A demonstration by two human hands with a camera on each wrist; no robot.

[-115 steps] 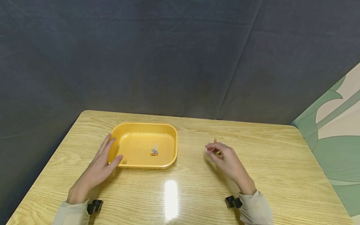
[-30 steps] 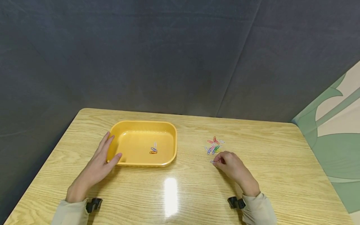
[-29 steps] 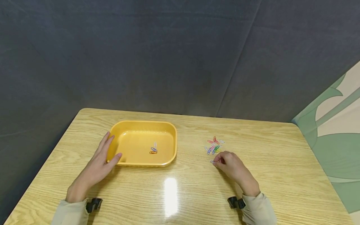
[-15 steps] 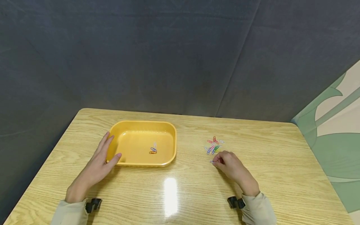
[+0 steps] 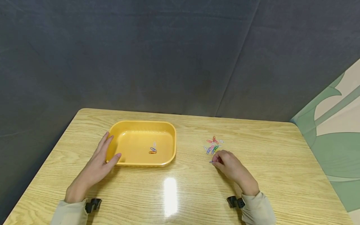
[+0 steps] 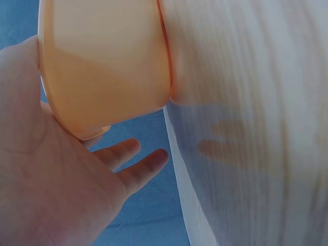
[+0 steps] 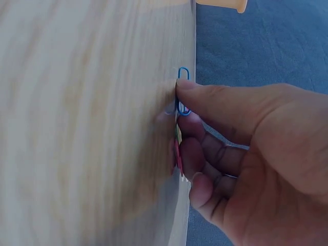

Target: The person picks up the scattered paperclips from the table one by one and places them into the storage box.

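My left hand [image 5: 94, 167] rests at the near left corner of a yellow tray [image 5: 143, 164], fingers extended along its outside and thumb over the rim. In the left wrist view, some fingers [image 6: 146, 171] stick out straight, apart from the tray. Just in front of a small pile of coloured paper clips [image 5: 216, 148], my right hand [image 5: 232, 167] pinches a blue paper clip [image 7: 184, 67] between thumb and index finger, at the tabletop. Inside the tray lie an orange-red paper clip [image 5: 152, 152], a blue one and a whitish one.
The wood-grain table [image 5: 281, 156] carries both tray and pile, with a gap of bare wood between them. A dark grey cloth partition [image 5: 168, 62] stands behind the table's far edge. At the right is a green and cream patterned surface [image 5: 337, 156].
Since the oldest frame, my right hand has moved off the pile toward me, uncovering it, and now pinches the blue paper clip. Over the last second little differs. My left hand stays put.
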